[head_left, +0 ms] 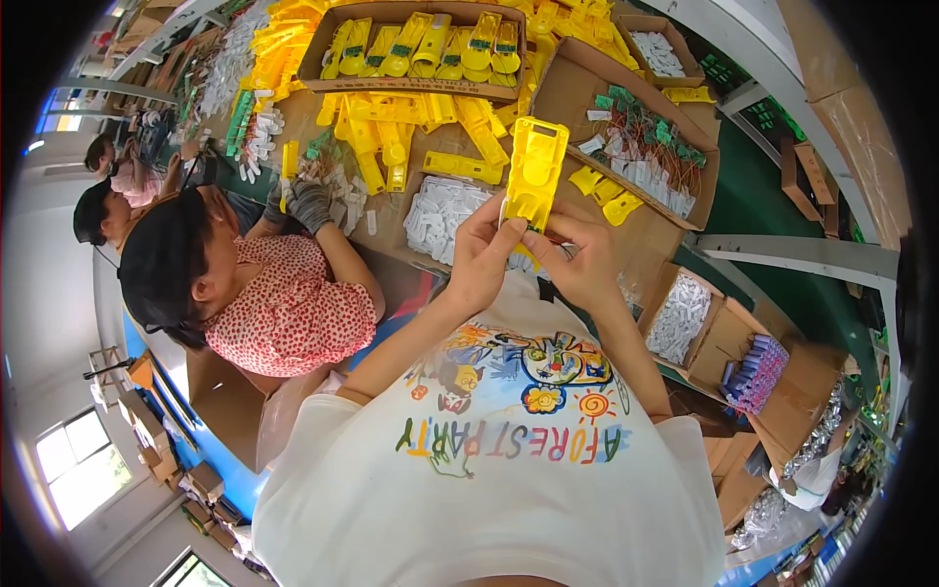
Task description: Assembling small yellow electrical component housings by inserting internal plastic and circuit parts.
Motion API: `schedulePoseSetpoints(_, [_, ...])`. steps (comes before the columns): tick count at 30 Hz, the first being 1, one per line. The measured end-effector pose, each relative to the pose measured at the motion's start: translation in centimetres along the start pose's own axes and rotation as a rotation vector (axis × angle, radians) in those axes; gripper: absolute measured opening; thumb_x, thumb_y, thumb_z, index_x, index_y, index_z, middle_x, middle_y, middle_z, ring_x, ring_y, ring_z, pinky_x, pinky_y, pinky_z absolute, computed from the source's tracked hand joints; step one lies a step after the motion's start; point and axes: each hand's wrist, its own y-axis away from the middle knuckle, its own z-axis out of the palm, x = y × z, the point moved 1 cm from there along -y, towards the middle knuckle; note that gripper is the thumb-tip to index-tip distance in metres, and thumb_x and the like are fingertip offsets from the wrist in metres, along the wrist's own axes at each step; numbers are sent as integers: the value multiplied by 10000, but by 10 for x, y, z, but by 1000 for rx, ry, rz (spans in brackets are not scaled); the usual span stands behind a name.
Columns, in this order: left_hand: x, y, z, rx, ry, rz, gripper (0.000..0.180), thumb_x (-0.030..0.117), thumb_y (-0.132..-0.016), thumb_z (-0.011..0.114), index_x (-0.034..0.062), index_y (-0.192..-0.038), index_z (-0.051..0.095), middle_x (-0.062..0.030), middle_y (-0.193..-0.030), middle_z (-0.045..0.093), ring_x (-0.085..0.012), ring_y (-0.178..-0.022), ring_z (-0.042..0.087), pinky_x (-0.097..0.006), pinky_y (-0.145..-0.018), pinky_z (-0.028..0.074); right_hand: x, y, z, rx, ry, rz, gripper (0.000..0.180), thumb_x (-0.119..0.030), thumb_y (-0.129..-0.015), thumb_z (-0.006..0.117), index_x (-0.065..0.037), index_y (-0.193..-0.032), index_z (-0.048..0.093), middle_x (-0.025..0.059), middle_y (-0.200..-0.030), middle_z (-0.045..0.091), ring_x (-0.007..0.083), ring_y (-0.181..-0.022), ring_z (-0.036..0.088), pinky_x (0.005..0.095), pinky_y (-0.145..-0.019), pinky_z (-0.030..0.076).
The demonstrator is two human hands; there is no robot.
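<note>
Both my hands hold a long yellow plastic housing (538, 161) upright in front of my chest. My left hand (478, 262) pinches its lower left edge. With thumb and fingers, my right hand (584, 262) grips the lower right side. Between my thumbs shows a small green circuit board (532, 227) at the housing's lower end; my fingers partly cover it. Just left of my left hand lies a heap of small white plastic parts (438, 208). Several short yellow pieces (603, 194) lie on the table beyond my right hand.
A cardboard box (411, 86) of yellow housings stands ahead, with loose housings around it. At right, a carton (706, 186) holds wired circuit boards. Boxed white parts (679, 318) and purple cylindrical cells (756, 374) sit nearer right. A gloved co-worker (284, 293) works close on my left.
</note>
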Motion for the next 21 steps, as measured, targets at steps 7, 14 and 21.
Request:
schedulePoseSetpoints(7, [-7, -3, -6, -11, -86, 55, 371, 48, -891, 501, -27, -1255, 490, -54, -1104, 597, -106, -1004, 548, -256, -890, 422, 18, 4, 0, -48, 4, 18, 190, -58, -772, 658, 25, -943, 657, 101, -881, 645, 164, -730, 646, 247, -599, 498])
schedulePoseSetpoints(14, [-19, -17, -15, -116, -7, -190, 509, -12, -871, 496, 5, -1362, 361, -75, -1275, 494, -133, -1159, 467, -268, -962, 382, 57, 9, -8, 25, -355, 454, 184, -116, -836, 609, 25, -950, 639, 47, -847, 620, 87, -692, 587, 208, -578, 458])
schedulePoseSetpoints(21, [-11, -14, -1, -228, -237, 15, 536, -43, -868, 463, -7, -1381, 311, -106, -1381, 390, -178, -1283, 352, -310, -1061, 264, 54, 7, -7, 77, -357, 412, 172, -105, -817, 593, 20, -927, 637, 24, -789, 626, 70, -666, 570, 210, -556, 454])
